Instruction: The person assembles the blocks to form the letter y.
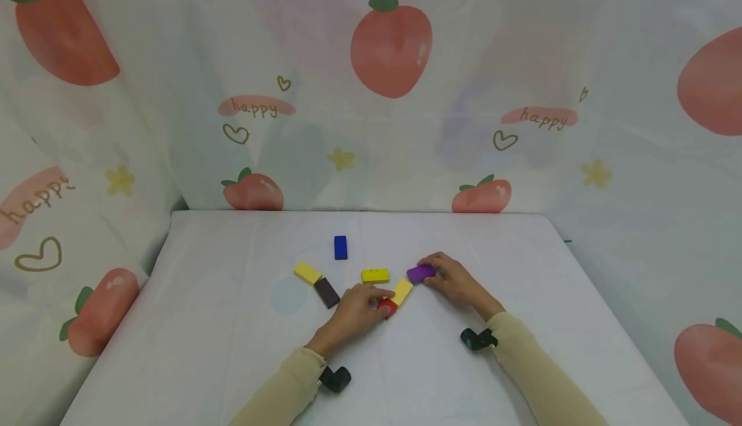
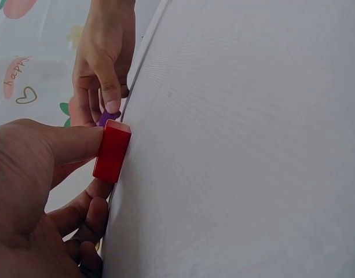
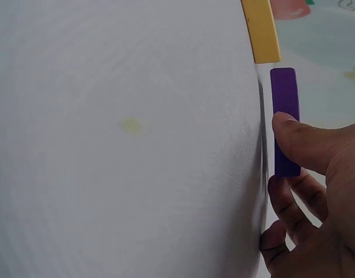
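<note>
The purple block (image 1: 418, 275) is sitting a bit right of the middle of the white table (image 1: 493, 239), and we are seeing it well apart from the table's edges. The far edge is running straight along the bottom of the fruit wall cloth (image 1: 391, 123). The left and right edges are getting wider apart as they are coming near. We are seeing lots of white tabletop stretching right of the right hand (image 1: 455, 279), and more on the near side between the two arms.

To the left, things are closer. A pale yellow block (image 1: 402, 291) is lying just beside the purple one's left end, and we are not able to tell if they are touching. A bright yellow block (image 1: 375, 276) is lying further left, and a blue block (image 1: 341, 247) is lying on the far side. A dark brown block (image 1: 327, 292) is touching a second pale yellow block (image 1: 308, 273) on the left.

We are finding the purple block between the right thumb, on its near side, and the fingers. They are pinching its right part, and its left end is poking out. The left hand (image 1: 355, 310) is pinching the red block (image 2: 112, 153), which is meeting the pale yellow block's near end.
</note>
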Action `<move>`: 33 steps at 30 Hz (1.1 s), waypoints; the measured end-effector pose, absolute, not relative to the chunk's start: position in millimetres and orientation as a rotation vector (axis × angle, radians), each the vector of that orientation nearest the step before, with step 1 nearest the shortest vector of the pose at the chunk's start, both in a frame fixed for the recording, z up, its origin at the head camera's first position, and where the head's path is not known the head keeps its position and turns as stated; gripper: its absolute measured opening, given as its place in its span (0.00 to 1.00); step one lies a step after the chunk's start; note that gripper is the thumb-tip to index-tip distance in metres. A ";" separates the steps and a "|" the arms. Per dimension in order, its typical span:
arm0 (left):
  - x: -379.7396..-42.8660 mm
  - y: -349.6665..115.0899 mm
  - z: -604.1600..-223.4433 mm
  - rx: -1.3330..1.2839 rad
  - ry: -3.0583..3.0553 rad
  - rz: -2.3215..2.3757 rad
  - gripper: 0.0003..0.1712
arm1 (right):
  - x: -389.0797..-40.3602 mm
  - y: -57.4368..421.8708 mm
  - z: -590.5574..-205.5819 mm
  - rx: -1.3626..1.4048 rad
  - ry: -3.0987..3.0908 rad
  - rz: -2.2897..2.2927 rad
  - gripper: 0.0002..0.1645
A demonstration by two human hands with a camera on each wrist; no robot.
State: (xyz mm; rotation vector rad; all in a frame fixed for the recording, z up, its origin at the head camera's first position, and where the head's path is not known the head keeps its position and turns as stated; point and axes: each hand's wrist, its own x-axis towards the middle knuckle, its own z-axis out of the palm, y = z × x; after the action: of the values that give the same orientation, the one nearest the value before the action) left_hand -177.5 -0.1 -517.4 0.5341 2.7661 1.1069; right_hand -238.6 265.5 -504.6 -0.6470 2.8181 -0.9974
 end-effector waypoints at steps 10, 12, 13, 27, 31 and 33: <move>-177.4 0.8 -518.8 0.543 2.763 1.112 0.17 | -238.6 264.9 -508.9 -0.668 2.863 -0.899 0.21; -176.9 1.1 -519.1 0.536 2.760 1.112 0.17 | -237.9 264.5 -508.9 -0.653 2.867 -0.885 0.22; -176.5 1.3 -519.2 0.532 2.758 1.112 0.17 | -237.4 264.4 -508.8 -0.648 2.871 -0.874 0.23; -176.5 -0.1 -518.4 0.531 2.754 1.096 0.18 | -211.5 244.9 -490.8 0.221 2.912 -1.194 0.34; -178.0 -0.5 -517.8 0.531 2.761 1.091 0.18 | -208.4 235.8 -496.0 0.309 2.896 -1.185 0.36; -178.4 -0.4 -517.6 0.532 2.761 1.100 0.18 | -207.8 231.4 -499.5 0.327 2.904 -1.154 0.37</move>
State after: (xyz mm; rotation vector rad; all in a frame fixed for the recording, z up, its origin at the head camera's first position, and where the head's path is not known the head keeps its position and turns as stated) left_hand -178.4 -0.4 -517.6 0.5325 2.7610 1.1000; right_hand -207.8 231.4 -499.5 0.3272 2.9043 -1.1544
